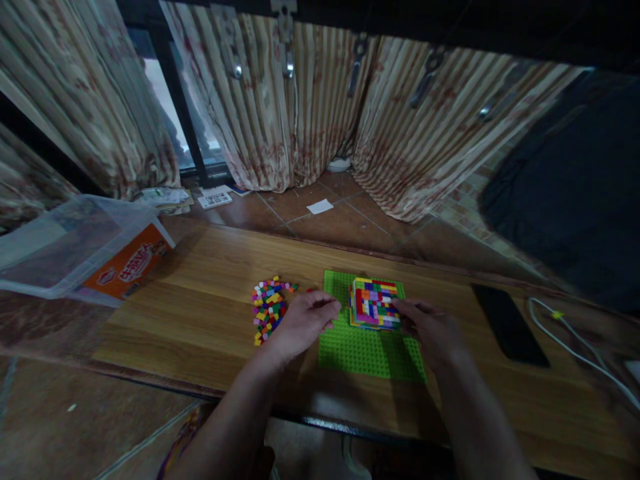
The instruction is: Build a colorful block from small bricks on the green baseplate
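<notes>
Bare forearms point(240, 417) are showing closest; half-curled, the right hand point(425, 327) is touching the toy-brick block point(373, 303), which is sitting on a green studded baseplate point(367, 360); the left hand point(310, 317) is nearly pinching. Whether either is gripping anything, I cannot tell.

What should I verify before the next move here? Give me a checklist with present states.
1. Brick block on the green board: ok.
2. Loose bricks sorted by color: not ok, colors are mixed.
3. Right hand at the block's right side: ok.
4. Brick pinched in the left hand: cannot tell, too small.
5. Black slab apart from the board: ok.
</notes>
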`<state>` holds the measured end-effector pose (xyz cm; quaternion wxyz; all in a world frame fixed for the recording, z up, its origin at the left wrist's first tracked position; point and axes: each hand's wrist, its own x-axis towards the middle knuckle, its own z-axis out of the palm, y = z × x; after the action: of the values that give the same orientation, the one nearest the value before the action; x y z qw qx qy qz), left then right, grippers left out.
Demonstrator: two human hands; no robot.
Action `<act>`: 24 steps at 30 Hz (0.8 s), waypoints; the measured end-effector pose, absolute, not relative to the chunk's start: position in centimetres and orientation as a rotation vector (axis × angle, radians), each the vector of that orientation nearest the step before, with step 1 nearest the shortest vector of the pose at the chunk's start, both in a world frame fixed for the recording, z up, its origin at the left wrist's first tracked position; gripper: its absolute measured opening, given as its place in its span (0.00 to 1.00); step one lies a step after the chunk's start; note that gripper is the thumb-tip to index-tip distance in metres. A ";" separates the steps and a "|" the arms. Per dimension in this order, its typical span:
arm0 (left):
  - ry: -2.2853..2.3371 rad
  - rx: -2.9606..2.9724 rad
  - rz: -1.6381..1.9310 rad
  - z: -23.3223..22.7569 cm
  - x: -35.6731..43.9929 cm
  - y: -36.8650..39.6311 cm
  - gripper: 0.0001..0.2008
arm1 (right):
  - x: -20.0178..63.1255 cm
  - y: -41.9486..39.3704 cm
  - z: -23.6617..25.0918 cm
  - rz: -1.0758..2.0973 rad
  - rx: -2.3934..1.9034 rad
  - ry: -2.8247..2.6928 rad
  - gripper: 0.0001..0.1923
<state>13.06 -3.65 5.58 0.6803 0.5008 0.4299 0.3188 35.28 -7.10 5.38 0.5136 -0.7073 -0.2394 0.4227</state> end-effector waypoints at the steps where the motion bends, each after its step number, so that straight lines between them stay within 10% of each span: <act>1: 0.966 1.122 0.714 5.5 13.1 -3.7 0.12 | 35.2 -7.0 5.4 1.024 -1.696 -0.557 0.20; 24: 1.028 1.354 0.730 3.3 15.2 -4.2 0.15 | 34.7 -6.4 4.9 1.073 -1.632 -0.528 0.19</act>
<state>15.18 -4.18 3.29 0.6018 0.5845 0.4438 0.3151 34.73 -6.37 4.86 0.5307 -0.6837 -0.2214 0.4494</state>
